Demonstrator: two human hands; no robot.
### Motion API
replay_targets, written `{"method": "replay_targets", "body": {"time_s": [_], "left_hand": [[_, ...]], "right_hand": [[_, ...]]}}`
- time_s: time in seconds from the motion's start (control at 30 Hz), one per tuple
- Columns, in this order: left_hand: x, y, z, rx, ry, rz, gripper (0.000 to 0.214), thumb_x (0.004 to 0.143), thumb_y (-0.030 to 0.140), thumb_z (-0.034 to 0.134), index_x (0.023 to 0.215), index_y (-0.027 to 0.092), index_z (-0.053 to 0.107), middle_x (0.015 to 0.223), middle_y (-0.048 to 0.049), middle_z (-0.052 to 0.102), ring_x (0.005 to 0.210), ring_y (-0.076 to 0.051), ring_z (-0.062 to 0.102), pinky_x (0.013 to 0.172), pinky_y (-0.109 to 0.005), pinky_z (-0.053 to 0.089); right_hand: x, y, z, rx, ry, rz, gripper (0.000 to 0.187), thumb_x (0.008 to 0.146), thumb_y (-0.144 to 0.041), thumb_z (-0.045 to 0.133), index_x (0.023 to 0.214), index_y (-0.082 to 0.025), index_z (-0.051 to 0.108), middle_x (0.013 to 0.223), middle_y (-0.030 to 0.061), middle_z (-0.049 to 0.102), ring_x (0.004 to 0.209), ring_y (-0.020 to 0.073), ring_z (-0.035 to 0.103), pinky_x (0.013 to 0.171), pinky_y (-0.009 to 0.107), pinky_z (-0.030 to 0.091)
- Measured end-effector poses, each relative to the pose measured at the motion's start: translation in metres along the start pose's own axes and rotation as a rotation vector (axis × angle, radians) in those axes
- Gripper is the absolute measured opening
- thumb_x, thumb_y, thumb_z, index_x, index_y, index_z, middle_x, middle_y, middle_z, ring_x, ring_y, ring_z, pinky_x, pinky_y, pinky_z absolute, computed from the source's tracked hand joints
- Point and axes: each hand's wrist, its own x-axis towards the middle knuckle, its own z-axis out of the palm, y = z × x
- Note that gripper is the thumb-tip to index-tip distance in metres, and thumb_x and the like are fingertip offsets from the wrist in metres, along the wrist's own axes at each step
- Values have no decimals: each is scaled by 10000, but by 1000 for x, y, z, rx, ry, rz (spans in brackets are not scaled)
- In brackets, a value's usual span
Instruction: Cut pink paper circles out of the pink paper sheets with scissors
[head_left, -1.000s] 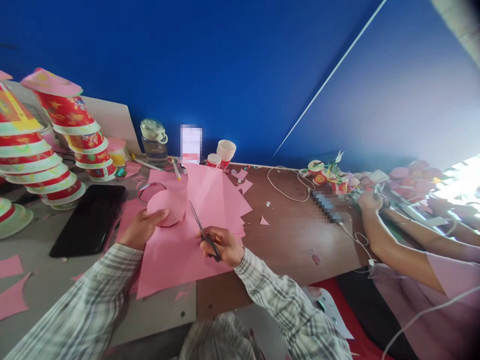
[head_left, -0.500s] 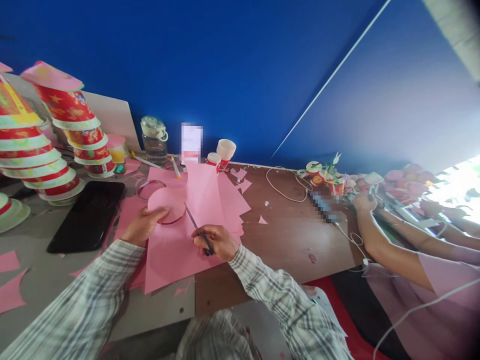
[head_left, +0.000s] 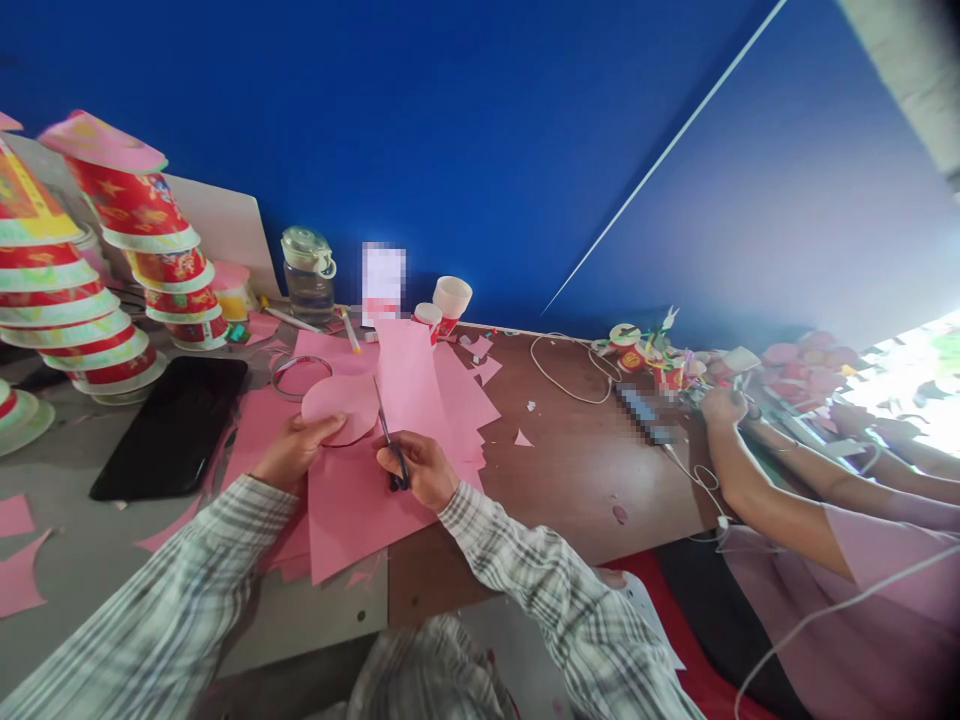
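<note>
- Your left hand (head_left: 295,452) pinches a pink paper disc (head_left: 339,405), thumb on top and fingers underneath.
- That disc is over the middle of the bench (head_left: 562,500), between its back and front edges, above the pink sheets (head_left: 360,530); you cannot tell here whether it rests on them.
- Your right hand (head_left: 421,468) grasps the scissors (head_left: 396,465) by the handles, blades pointing to the back edge, just beside the disc's right rim; contact there is unclear.
- Left of your sheets lies a black phone (head_left: 171,428), flat on the bench.
- Toward the back left corner, red cups (head_left: 146,212) stand stacked under a pink cone.
- Along the back edge you have a clear bottle (head_left: 307,285) and, farther right, a white cup (head_left: 453,297).
- Near the right end is another person's hand (head_left: 721,408).
</note>
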Motion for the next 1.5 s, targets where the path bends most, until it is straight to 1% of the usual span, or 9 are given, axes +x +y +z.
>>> {"method": "replay_targets", "body": {"time_s": [0.1, 0.2, 0.4, 0.57, 0.83, 1.03, 1.17, 1.33, 1.5], "left_hand": [[0, 0, 0, 6, -1, 26, 549, 345, 358, 711, 812, 82, 625, 789, -136, 656, 765, -274, 596, 608, -360, 497], [1, -1, 0, -17, -15, 35, 537, 369, 368, 704, 822, 92, 624, 776, -121, 658, 734, -260, 600, 633, -375, 495], [0, 0, 2, 4, -19, 29, 555, 354, 380, 705, 822, 92, 623, 713, -109, 655, 629, -242, 597, 554, -366, 493], [0, 0, 1, 90, -8, 62, 538, 344, 420, 696, 766, 93, 629, 648, -101, 646, 586, -229, 585, 560, -369, 488], [2, 1, -3, 216, -11, 178, 471, 374, 467, 665, 676, 107, 622, 667, -99, 646, 713, -246, 589, 666, -367, 479], [-1, 4, 1, 196, 12, 142, 483, 351, 457, 664, 675, 102, 620, 650, -97, 641, 647, -228, 588, 630, -364, 488], [-5, 8, 5, 201, 33, 136, 506, 315, 468, 665, 662, 101, 621, 641, -95, 639, 665, -232, 587, 658, -368, 484], [-5, 9, 5, 249, 12, 186, 496, 333, 485, 657, 651, 106, 623, 629, -91, 636, 705, -250, 585, 673, -377, 478], [-2, 5, 1, 255, -8, 161, 477, 369, 489, 651, 661, 113, 625, 638, -94, 638, 710, -258, 585, 641, -373, 481]], "right_hand": [[0, 0, 2, 28, 13, 16, 542, 567, -548, 709, 873, -115, 597, 507, -44, 474, 411, 72, 471, 412, 200, 402], [0, -1, 2, 29, 15, 21, 531, 565, -543, 713, 861, -119, 592, 496, -48, 472, 405, 73, 473, 409, 193, 392], [0, -3, 2, 33, 14, 21, 525, 574, -538, 710, 863, -120, 579, 473, -53, 465, 398, 69, 457, 408, 190, 367], [1, -1, 2, 22, 27, 10, 531, 566, -546, 712, 851, -121, 572, 477, -59, 443, 389, 63, 444, 414, 200, 361], [6, 10, -3, -35, 55, -29, 505, 587, -522, 714, 878, -131, 583, 557, -41, 467, 431, 55, 446, 441, 206, 365], [4, 9, -2, -45, 53, -29, 521, 583, -541, 703, 876, -128, 582, 547, -40, 465, 433, 64, 452, 432, 207, 363], [4, 6, -2, -59, 53, -30, 546, 570, -565, 700, 876, -129, 581, 546, -40, 462, 434, 65, 453, 430, 205, 362], [5, 8, -4, -64, 48, -35, 542, 588, -556, 698, 892, -124, 578, 548, -31, 472, 440, 74, 467, 430, 203, 354], [5, 10, -4, -84, 50, -41, 525, 608, -552, 686, 896, -127, 581, 564, -24, 483, 444, 72, 467, 437, 200, 351]]}}
